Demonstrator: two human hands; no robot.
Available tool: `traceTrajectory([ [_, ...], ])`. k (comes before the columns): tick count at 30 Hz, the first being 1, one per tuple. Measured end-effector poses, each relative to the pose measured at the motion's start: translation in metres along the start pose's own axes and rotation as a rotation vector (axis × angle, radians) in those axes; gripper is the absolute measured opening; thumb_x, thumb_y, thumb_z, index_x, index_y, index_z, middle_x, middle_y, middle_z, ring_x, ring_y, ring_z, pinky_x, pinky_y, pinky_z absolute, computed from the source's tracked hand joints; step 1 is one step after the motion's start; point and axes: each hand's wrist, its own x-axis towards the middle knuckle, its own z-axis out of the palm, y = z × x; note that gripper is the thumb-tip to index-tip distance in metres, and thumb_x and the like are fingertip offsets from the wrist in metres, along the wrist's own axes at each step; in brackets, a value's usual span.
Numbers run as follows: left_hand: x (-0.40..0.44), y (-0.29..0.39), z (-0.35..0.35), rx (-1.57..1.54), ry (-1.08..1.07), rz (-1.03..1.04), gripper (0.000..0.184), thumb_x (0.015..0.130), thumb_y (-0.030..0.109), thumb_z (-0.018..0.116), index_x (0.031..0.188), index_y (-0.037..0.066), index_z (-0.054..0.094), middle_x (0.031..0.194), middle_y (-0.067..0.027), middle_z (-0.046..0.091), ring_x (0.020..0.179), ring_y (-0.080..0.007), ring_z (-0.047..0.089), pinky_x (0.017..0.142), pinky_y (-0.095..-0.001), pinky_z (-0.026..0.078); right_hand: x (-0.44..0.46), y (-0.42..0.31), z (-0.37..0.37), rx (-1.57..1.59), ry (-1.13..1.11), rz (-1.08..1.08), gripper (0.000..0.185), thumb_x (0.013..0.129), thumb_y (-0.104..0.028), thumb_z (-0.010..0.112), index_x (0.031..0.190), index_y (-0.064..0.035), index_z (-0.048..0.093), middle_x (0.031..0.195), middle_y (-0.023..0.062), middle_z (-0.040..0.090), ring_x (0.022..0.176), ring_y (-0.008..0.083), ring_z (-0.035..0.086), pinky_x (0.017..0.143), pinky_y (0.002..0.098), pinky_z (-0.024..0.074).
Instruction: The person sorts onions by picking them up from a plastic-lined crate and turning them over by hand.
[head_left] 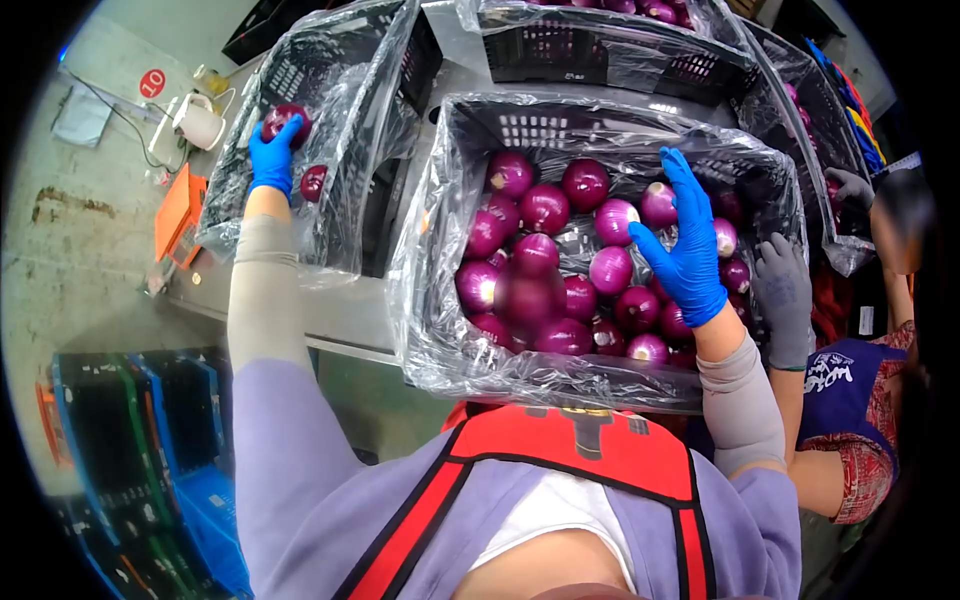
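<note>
Blue gloves cover both my hands. My left hand (272, 160) grips a red onion (290, 122) over the plastic-lined crate (345, 120) at the left, where one more onion (313, 183) lies below it. Above the right part of a larger lined crate (600, 385) my right hand (688, 245) is spread, palm down, with nothing held. Peeled red onions (611, 270) fill much of that crate. A round onion (658, 205) lies just beside my right fingers.
A co-worker's grey-gloved hand (783, 290) reaches to the large crate's right edge. Another grey glove (850, 187) is by the far-right crate. More onion crates (610, 60) stand behind. An orange scale (180, 215) and white kettle (200, 122) are left.
</note>
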Motion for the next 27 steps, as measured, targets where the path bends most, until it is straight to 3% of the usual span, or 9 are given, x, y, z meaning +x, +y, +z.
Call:
traceTrajectory([
  [1, 0.001, -0.006, -0.009, 0.003, 0.003, -0.002, 0.061, 0.066, 0.021, 0.086, 0.117, 0.001, 0.059, 0.106, -0.0120, 0.064, 0.093, -0.0236, 0.064, 0.082, -0.0340, 0.053, 0.000, 0.005, 0.002, -0.062, -0.047, -0.017, 0.074, 0.079, -0.012, 0.072, 0.143, -0.0027, 0.036, 0.148, 0.0147, 0.038, 0.137, 0.0298, 0.036, 0.111, 0.0397, 0.0298],
  [3, 0.002, -0.023, -0.026, 0.461, 0.045, -0.032, 0.062, 0.067, 0.024, 0.086, 0.118, 0.001, 0.060, 0.107, -0.0107, 0.065, 0.095, -0.0223, 0.064, 0.083, -0.0333, 0.051, -0.003, 0.015, 0.006, -0.119, -0.125, -0.005, 0.072, 0.079, -0.013, 0.071, 0.142, -0.0033, 0.037, 0.147, 0.0156, 0.040, 0.137, 0.0311, 0.035, 0.112, 0.0404, 0.0275],
  [6, -0.007, -0.032, -0.017, 0.720, -0.001, -0.054, 0.097, 0.060, 0.034, 0.089, 0.137, -0.003, 0.042, 0.127, -0.0190, 0.056, 0.114, -0.0267, 0.057, 0.098, -0.0376, 0.045, -0.002, 0.037, 0.011, -0.173, -0.186, -0.059, 0.070, 0.080, -0.013, 0.071, 0.141, -0.0038, 0.039, 0.147, 0.0155, 0.039, 0.137, 0.0315, 0.036, 0.112, 0.0402, 0.0271],
  [12, 0.014, -0.041, 0.010, 1.332, -0.341, 0.085, 0.100, 0.062, 0.039, 0.082, 0.146, 0.015, 0.033, 0.132, -0.0220, 0.051, 0.119, -0.0374, 0.053, 0.099, -0.0460, 0.044, -0.013, 0.071, 0.002, -0.239, -0.249, 0.124, 0.061, 0.079, -0.016, 0.072, 0.134, -0.0068, 0.048, 0.136, 0.0132, 0.049, 0.125, 0.0311, 0.045, 0.105, 0.0394, 0.0346],
  [15, 0.029, -0.064, 0.023, 1.350, -0.383, 0.047, 0.089, 0.069, 0.038, 0.076, 0.146, 0.020, 0.034, 0.136, -0.0203, 0.048, 0.121, -0.0376, 0.052, 0.099, -0.0469, 0.044, -0.013, 0.071, 0.006, -0.268, -0.346, 0.200, 0.054, 0.079, -0.017, 0.072, 0.130, -0.0086, 0.053, 0.127, 0.0116, 0.056, 0.117, 0.0306, 0.052, 0.099, 0.0390, 0.0401],
  [19, 0.068, -0.142, 0.019, 1.190, -0.492, -0.126, 0.059, 0.093, 0.048, 0.044, 0.143, 0.016, 0.040, 0.131, -0.0208, 0.054, 0.123, -0.0385, 0.050, 0.097, -0.0487, 0.042, -0.019, 0.067, 0.029, -0.260, -0.449, 0.095, 0.048, 0.079, -0.019, 0.073, 0.124, -0.0108, 0.059, 0.117, 0.0091, 0.064, 0.106, 0.0303, 0.060, 0.093, 0.0386, 0.0460],
  [20, 0.111, -0.210, 0.002, 1.008, -0.499, -0.264, 0.070, 0.092, 0.062, 0.034, 0.138, 0.012, 0.047, 0.136, -0.0213, 0.050, 0.126, -0.0394, 0.047, 0.103, -0.0485, 0.037, -0.018, 0.057, 0.043, -0.160, -0.391, -0.015, 0.040, 0.079, -0.021, 0.071, 0.116, -0.0098, 0.062, 0.105, 0.0126, 0.067, 0.090, 0.0316, 0.065, 0.080, 0.0389, 0.0522],
  [22, 0.088, -0.200, 0.017, 1.184, -0.401, -0.260, 0.082, 0.089, 0.071, 0.025, 0.134, 0.008, 0.051, 0.138, -0.0214, 0.047, 0.129, -0.0400, 0.043, 0.107, -0.0478, 0.032, -0.016, 0.031, 0.065, -0.152, -0.539, -0.097, 0.044, 0.076, -0.023, 0.074, 0.117, -0.0118, 0.062, 0.106, 0.0131, 0.066, 0.092, 0.0326, 0.064, 0.080, 0.0401, 0.0521],
  [27, 0.135, -0.278, -0.002, 0.917, -0.571, -0.344, 0.076, 0.090, 0.062, 0.034, 0.142, 0.007, 0.039, 0.142, -0.0255, 0.041, 0.134, -0.0396, 0.037, 0.110, -0.0465, 0.029, -0.009, -0.022, 0.126, -0.147, -0.873, -0.025, 0.068, 0.073, -0.036, 0.070, 0.134, -0.0146, 0.048, 0.104, 0.0176, 0.064, 0.091, 0.0366, 0.063, 0.079, 0.0452, 0.0512],
])
